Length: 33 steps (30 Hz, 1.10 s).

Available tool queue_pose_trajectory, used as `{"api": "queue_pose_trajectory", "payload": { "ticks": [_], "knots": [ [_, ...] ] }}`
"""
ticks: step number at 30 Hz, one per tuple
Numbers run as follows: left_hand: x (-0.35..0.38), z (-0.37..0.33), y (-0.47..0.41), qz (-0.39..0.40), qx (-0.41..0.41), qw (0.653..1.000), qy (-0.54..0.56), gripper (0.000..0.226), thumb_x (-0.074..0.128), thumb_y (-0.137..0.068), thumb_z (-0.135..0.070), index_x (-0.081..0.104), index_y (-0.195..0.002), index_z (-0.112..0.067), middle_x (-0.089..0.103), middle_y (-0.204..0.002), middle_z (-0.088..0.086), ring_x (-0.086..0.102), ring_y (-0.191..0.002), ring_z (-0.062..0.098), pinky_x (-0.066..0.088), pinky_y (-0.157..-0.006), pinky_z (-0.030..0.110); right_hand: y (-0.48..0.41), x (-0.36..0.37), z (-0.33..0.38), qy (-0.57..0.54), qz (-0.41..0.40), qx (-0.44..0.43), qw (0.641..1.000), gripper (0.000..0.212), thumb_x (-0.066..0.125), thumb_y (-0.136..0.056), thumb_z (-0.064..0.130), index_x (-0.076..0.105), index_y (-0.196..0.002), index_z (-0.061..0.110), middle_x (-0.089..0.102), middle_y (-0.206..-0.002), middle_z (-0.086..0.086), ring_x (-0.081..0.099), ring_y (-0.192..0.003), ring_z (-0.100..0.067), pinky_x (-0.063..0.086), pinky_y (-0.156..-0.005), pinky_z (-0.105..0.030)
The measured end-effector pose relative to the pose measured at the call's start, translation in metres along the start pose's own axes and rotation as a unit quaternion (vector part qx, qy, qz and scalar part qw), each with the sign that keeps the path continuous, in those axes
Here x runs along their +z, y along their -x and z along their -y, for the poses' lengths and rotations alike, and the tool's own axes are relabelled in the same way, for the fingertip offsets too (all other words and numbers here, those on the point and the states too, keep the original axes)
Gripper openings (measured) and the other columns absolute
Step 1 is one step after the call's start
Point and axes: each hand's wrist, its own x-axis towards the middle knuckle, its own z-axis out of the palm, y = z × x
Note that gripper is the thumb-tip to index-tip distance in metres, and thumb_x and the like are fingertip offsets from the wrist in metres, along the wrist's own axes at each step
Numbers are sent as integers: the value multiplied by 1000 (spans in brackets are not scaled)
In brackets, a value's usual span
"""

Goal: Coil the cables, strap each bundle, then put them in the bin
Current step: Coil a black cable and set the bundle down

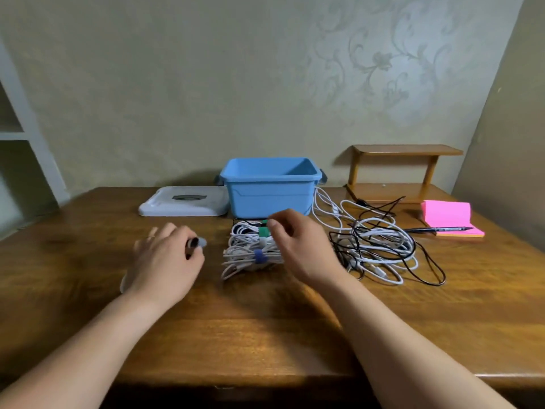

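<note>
Left hand [165,261] covers most of a small black-and-grey item [197,242] at its fingertips; it is blurred, so what it is and whether it is gripped are unclear. A pale thing [123,283] peeks out beside the left wrist, mostly hidden. Right hand [298,246] hides the right side of the strapped bundles [250,252] and part of a green strap [263,231]; fingertip contact there is not readable. Bin [269,199] front wall blocks its floor. Lid [182,202] right end goes behind the bin. Loose cables [380,243] are tangled, count and plugs unreadable; one white run slips behind the bin. Pen [436,229] print is too small to read. Shelving [17,137] is cut by the left edge, and both forearms by the bottom edge.
</note>
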Motion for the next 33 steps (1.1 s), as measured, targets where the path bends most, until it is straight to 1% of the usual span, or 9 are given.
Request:
{"api": "queue_pose_trajectory", "payload": {
  "ticks": [4, 10, 16, 21, 24, 26, 28, 30, 33],
  "knots": [
    [3, 1, 6, 65, -16, 997, -45, 51, 54, -106, -37, 51, -156, -29, 53, -149, -5, 46, -138, 22, 39, -115, 47, -18, -35, -20, 207, 35, 37, 977, 17, 56, -101, 25, 72, -107, 23, 75, -103, 1, 68, -90, -22, 58, -77, -39],
    [6, -49, 4, -72, 61, 994, 50, 50, 62, -102, -20, 57, -151, -24, 54, -144, -4, 47, -134, 21, 42, -110, 44, -5, -57, -36, 402, 214, 63, 888, 16, 61, -101, 35, 69, -101, 21, 71, -100, -3, 66, -88, -25, 60, -78, -42],
    [19, -111, 8, -37, 156, 983, 91, 43, 56, -102, -21, 58, -144, -27, 55, -139, -6, 45, -129, 19, 36, -110, 40, 0, -67, -36, 366, 146, 64, 917, 9, 53, -104, 27, 62, -102, 23, 69, -99, -1, 65, -88, -24, 59, -76, -43],
    [17, -160, 5, -9, 265, 963, 57, 73, 59, -93, -9, 32, -160, -17, 35, -163, 4, 29, -153, 26, 18, -130, 46, -5, -79, -20, 233, 84, 6, 969, 11, 55, -103, 22, 62, -110, 28, 71, -92, 8, 65, -83, -22, 54, -70, -39],
    [10, -171, -7, -13, 284, 959, -13, 76, 47, -96, -2, 18, -166, -11, 27, -169, 9, 16, -161, 29, 1, -133, 55, -8, -84, -13, 180, 97, -3, 979, 16, 58, -99, 14, 62, -95, 29, 66, -78, 12, 62, -77, -19, 46, -64, -31],
    [4, -171, -12, 6, 298, 954, -27, 67, 43, -97, -3, 27, -161, -11, 52, -151, 12, 42, -148, 32, 15, -131, 52, -7, -86, -9, 133, 88, 1, 987, 13, 61, -100, 14, 67, -94, 24, 72, -80, 8, 67, -78, -20, 53, -68, -32],
    [-3, -167, -15, 48, 286, 957, 21, 36, 42, -101, -9, 45, -137, -16, 67, -118, 9, 61, -116, 32, 41, -108, 45, -6, -87, -7, 71, 59, 13, 996, 10, 65, -102, 23, 70, -95, 20, 76, -83, 4, 71, -78, -17, 57, -72, -35],
    [-4, -155, -21, 62, 254, 962, 77, 10, 38, -107, -21, 48, -109, -21, 66, -100, 4, 62, -95, 29, 48, -86, 44, -6, -88, -9, 45, 65, 22, 997, 16, 68, -103, 33, 71, -96, 19, 77, -83, 2, 73, -77, -14, 58, -73, -34],
    [3, -130, -33, 64, 163, 975, 134, 19, 36, -108, -31, 49, -98, -23, 66, -91, 2, 62, -82, 28, 54, -76, 50, -7, -87, -22, 97, 113, 30, 988, 9, 72, -100, 32, 74, -99, 23, 77, -87, 5, 72, -83, -11, 59, -80, -39]
  ]
}}
